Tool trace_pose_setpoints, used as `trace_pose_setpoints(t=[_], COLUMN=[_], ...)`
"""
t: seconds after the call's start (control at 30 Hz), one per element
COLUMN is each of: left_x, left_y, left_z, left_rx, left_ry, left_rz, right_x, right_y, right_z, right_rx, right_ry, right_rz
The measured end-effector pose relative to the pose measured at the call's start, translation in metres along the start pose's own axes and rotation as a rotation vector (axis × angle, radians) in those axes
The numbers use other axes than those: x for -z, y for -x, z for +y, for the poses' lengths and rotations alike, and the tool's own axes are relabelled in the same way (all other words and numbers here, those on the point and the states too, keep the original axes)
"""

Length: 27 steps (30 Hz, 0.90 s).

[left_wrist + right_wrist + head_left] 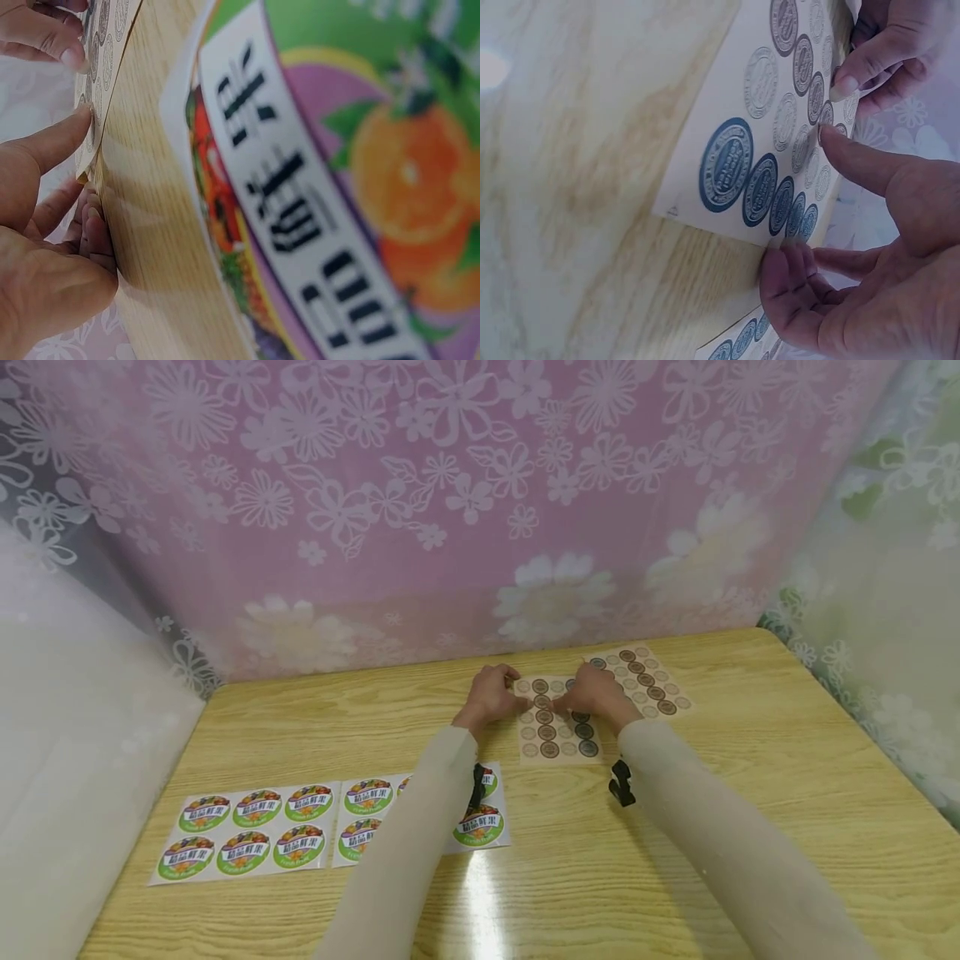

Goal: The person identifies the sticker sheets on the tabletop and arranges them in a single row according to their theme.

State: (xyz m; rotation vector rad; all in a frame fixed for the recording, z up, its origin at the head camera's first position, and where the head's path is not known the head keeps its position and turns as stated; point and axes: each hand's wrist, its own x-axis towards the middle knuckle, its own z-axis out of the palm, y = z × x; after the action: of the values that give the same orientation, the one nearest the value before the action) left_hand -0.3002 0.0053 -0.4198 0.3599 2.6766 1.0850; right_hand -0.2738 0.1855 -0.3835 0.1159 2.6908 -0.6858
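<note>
A beige sheet of round stickers (558,752) lies near the table's back edge, with columns of brown, dark blue and pale circles. At its left edge my left hand (492,695) holds it, thumb on the face and fingers at the border. My right hand (596,692) holds the opposite side, its thumb reaching inward over the brown stickers. In the right wrist view, the right fingertips (784,262) touch the edge beside the blue stickers (726,165). The left wrist view shows the left thumb (71,135) on the sheet; part of the border is hidden behind the fingers.
A second beige sticker sheet (660,681) lies to the right, partly behind the right hand. Two white sheets of fruit labels, one at the left (243,852) and one under the left forearm (480,827), lie nearer on the wooden table (555,877). A flowered curtain (420,560) hangs behind.
</note>
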Motion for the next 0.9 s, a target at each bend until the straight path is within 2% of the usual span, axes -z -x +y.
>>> trace_pose_setpoints(t=[0.23,0.57,0.73,0.9], left_x=[-0.0017,-0.0003,-0.0002,0.0005], left_y=[-0.0021,-0.0027,-0.0015,0.0006], left_z=[-0.0001,-0.0019,-0.0008,0.0001], left_rx=[-0.001,0.001,0.000,-0.013], left_ry=[-0.034,-0.033,-0.009,-0.032], left_rz=[-0.001,0.001,-0.001,0.008], right_x=[0.0037,0.0010,0.0006,-0.0004], right_y=[0.0016,-0.0034,-0.0041,-0.0028], right_z=[0.0007,0.0032,0.0062,0.0095], right_rx=[-0.013,0.005,0.026,0.044], right_ry=[0.018,0.018,-0.029,-0.099], right_rz=[-0.005,0.012,0.022,0.044])
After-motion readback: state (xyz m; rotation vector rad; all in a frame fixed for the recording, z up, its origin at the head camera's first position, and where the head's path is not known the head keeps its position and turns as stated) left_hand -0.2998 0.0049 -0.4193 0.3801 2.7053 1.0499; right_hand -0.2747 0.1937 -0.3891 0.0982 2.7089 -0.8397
